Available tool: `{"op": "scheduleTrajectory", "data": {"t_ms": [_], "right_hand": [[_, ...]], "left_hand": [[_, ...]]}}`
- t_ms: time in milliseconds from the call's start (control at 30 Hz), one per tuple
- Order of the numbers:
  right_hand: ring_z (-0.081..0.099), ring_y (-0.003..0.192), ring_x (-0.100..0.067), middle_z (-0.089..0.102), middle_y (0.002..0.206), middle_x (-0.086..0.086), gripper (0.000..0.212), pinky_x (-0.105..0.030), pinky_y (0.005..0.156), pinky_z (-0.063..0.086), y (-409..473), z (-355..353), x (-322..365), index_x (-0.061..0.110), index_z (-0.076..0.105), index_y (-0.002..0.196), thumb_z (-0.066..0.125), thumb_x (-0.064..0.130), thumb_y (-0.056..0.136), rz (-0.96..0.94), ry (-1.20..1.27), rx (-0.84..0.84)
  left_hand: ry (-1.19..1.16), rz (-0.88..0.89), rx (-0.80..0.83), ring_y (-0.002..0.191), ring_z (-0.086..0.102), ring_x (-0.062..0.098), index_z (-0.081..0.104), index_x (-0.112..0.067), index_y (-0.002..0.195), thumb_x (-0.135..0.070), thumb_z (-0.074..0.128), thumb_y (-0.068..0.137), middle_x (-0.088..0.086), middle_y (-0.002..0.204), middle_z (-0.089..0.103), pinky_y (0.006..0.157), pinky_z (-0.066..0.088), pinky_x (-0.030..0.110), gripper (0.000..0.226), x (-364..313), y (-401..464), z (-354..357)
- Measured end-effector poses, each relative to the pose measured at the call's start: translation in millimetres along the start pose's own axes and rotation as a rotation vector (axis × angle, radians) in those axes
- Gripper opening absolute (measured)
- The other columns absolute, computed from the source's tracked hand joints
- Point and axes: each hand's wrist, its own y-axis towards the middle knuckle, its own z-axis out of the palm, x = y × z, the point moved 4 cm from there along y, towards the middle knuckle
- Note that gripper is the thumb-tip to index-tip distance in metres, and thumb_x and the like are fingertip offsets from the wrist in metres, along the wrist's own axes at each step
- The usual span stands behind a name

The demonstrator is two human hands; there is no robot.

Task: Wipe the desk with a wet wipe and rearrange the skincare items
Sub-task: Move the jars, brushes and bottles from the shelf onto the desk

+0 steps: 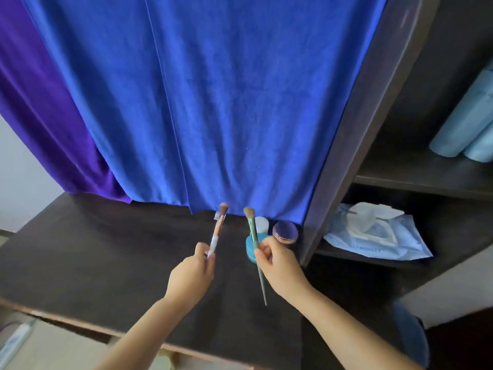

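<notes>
My left hand (191,276) pinches a pink and white makeup brush (218,228) by its lower handle, bristles pointing up and away. My right hand (280,265) grips a green makeup brush (252,228) near its middle, its thin handle sticking down past my wrist. Both brushes hover above the dark desk (93,257). Behind the right hand a blue jar (250,252), a white-capped jar (262,224) and a purple-lidded jar (285,231) stand at the desk's back right corner. A wet wipe pack (373,233) with its flap open lies on the lower shelf to the right.
A blue curtain (213,102) and a purple one (40,116) hang behind the desk. A dark shelf unit (373,116) rises on the right, with light blue rolls (464,129) on its upper shelf. The desk's front edge (80,321) runs below my forearms.
</notes>
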Motion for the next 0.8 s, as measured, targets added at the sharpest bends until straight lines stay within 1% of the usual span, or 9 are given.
{"op": "scheduleTrajectory", "data": {"t_ms": [100, 133, 200, 300, 433, 500, 600, 700, 800], "right_hand": [[0.056, 0.069, -0.016, 0.052, 0.067, 0.012, 0.014, -0.041, 0.074, 0.052, 21, 60, -22, 0.018, 0.047, 0.080, 0.055, 0.024, 0.090, 0.228, -0.010, -0.024], [0.060, 0.075, -0.023, 0.057, 0.071, 0.008, 0.014, -0.043, 0.074, 0.052, 27, 75, -27, 0.017, 0.047, 0.081, 0.055, 0.025, 0.091, 0.272, -0.020, -0.046], [0.063, 0.088, -0.033, 0.066, 0.086, -0.005, 0.015, -0.037, 0.071, 0.048, 38, 95, -29, 0.016, 0.049, 0.085, 0.050, 0.029, 0.092, 0.336, -0.131, -0.081], [0.063, 0.096, -0.032, 0.067, 0.099, -0.010, 0.023, -0.032, 0.065, 0.040, 59, 110, -29, 0.012, 0.052, 0.097, 0.044, 0.033, 0.095, 0.403, -0.361, -0.100], [0.063, 0.097, -0.032, 0.066, 0.102, -0.011, 0.025, -0.034, 0.067, 0.043, 79, 114, -37, 0.009, 0.051, 0.101, 0.042, 0.031, 0.096, 0.469, -0.484, -0.127], [0.062, 0.098, -0.033, 0.065, 0.103, -0.011, 0.024, -0.035, 0.069, 0.045, 82, 112, -44, 0.009, 0.051, 0.101, 0.042, 0.031, 0.095, 0.498, -0.510, -0.122], [0.062, 0.097, -0.032, 0.065, 0.102, -0.011, 0.025, -0.034, 0.067, 0.044, 81, 112, -53, 0.009, 0.049, 0.101, 0.043, 0.032, 0.096, 0.512, -0.559, -0.098], [0.063, 0.096, -0.030, 0.065, 0.101, -0.010, 0.028, -0.032, 0.064, 0.039, 77, 112, -53, 0.009, 0.049, 0.101, 0.043, 0.036, 0.096, 0.504, -0.554, -0.092], [0.063, 0.094, -0.029, 0.065, 0.099, -0.010, 0.031, -0.033, 0.064, 0.041, 69, 105, -41, 0.010, 0.051, 0.102, 0.040, 0.038, 0.096, 0.472, -0.533, -0.099]], "left_hand": [[0.005, -0.031, 0.096, 0.072, 0.062, 0.031, 0.036, -0.016, 0.090, -0.033, 0.030, 0.097, 0.004, 0.078, 0.068, 0.062, 0.046, 0.037, 0.019, 34, 23, 14], [0.026, -0.035, 0.118, 0.074, 0.062, 0.032, 0.035, -0.015, 0.089, -0.032, 0.029, 0.097, 0.005, 0.079, 0.067, 0.060, 0.043, 0.036, 0.020, 39, 30, 19], [0.098, -0.024, 0.160, 0.079, 0.062, 0.033, 0.035, -0.014, 0.090, -0.032, 0.028, 0.098, 0.008, 0.083, 0.066, 0.059, 0.038, 0.033, 0.021, 43, 43, 28], [0.172, 0.022, 0.212, 0.083, 0.063, 0.033, 0.037, -0.012, 0.094, -0.032, 0.029, 0.098, 0.010, 0.089, 0.067, 0.060, 0.038, 0.032, 0.022, 44, 61, 44], [0.236, 0.068, 0.257, 0.085, 0.063, 0.030, 0.037, -0.011, 0.097, -0.032, 0.030, 0.098, 0.010, 0.092, 0.067, 0.059, 0.036, 0.031, 0.022, 43, 77, 64], [0.262, 0.076, 0.281, 0.092, 0.060, 0.027, 0.041, -0.010, 0.104, -0.033, 0.031, 0.097, 0.010, 0.097, 0.065, 0.062, 0.036, 0.031, 0.026, 43, 79, 70], [0.297, 0.121, 0.322, 0.101, 0.056, 0.024, 0.044, -0.011, 0.105, -0.038, 0.035, 0.096, 0.006, 0.103, 0.064, 0.065, 0.037, 0.032, 0.030, 45, 80, 77], [0.286, 0.146, 0.347, 0.101, 0.057, 0.023, 0.045, -0.011, 0.104, -0.047, 0.038, 0.094, 0.005, 0.103, 0.064, 0.066, 0.039, 0.032, 0.038, 48, 80, 76], [0.242, 0.175, 0.331, 0.099, 0.058, 0.024, 0.045, -0.011, 0.101, -0.051, 0.037, 0.093, 0.004, 0.103, 0.063, 0.066, 0.039, 0.032, 0.041, 46, 78, 64]]}}
